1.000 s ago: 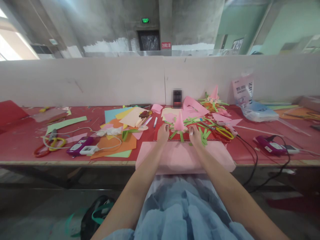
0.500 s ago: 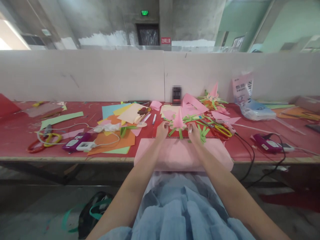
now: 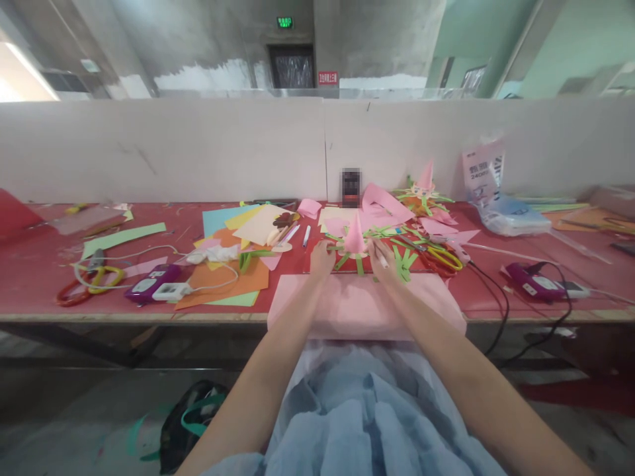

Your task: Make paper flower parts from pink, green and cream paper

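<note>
A paper figure with a pink cone hat [image 3: 355, 237] and green paper strips fanning out below stands in front of me. My left hand [image 3: 323, 258] pinches its left edge between closed fingers. At the figure's right side, my right hand [image 3: 385, 263] touches the edge with its fingertips while a white pen [image 3: 382, 258] sits in its grip, slanting toward me. Loose green paper strips [image 3: 404, 258] lie just right of that hand. Both forearms rest across a pink padded cover [image 3: 364, 307] at the table's front edge.
Scissors with yellow handles [image 3: 445, 258] lie to the right, below a second cone-hatted figure [image 3: 424, 185]. Coloured paper sheets [image 3: 233, 281], a purple device [image 3: 153, 283] and white cables spread over the left. A plastic pack [image 3: 510, 215] leans near the white partition [image 3: 198, 149].
My right hand has shifted slightly inward against the figure, and the pen has tilted with its lower end farther right. My left hand stays at the figure's left edge.
</note>
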{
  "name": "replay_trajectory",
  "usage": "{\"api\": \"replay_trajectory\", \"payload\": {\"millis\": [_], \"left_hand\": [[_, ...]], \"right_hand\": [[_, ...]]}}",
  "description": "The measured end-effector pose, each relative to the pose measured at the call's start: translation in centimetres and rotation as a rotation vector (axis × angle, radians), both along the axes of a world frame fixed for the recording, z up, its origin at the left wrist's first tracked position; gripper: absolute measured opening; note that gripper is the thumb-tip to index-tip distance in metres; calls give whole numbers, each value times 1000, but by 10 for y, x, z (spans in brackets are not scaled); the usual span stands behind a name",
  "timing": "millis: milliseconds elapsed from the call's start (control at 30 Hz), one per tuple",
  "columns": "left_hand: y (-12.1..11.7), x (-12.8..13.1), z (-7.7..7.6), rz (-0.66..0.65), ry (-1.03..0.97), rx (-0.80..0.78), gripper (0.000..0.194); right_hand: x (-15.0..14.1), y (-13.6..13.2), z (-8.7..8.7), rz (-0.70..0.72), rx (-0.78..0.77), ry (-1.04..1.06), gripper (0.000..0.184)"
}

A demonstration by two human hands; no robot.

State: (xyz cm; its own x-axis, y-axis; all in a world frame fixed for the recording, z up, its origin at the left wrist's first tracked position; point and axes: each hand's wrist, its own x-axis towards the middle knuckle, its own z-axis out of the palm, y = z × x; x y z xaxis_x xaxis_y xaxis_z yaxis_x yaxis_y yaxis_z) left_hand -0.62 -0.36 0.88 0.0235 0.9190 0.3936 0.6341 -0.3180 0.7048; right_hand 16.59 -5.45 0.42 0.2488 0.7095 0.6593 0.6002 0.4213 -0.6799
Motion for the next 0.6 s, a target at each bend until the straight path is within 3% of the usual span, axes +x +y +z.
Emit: {"api": "replay_trajectory", "payload": {"millis": [133,267,400,600], "left_hand": [[0,2,-2,-68,51,18,19],[-2,2,0,-33,113,-11,21],[-2,-1,2,58,143,-6,26],[1,4,-3,-123,59,33,30]], "right_hand": [[-6,7,-1,40,-41,-106,41],[-7,20,-7,-3,-149,219,42],[-3,28,-10,39,-141,450,37],[-1,30,-8,74,-94,484,37]]}}
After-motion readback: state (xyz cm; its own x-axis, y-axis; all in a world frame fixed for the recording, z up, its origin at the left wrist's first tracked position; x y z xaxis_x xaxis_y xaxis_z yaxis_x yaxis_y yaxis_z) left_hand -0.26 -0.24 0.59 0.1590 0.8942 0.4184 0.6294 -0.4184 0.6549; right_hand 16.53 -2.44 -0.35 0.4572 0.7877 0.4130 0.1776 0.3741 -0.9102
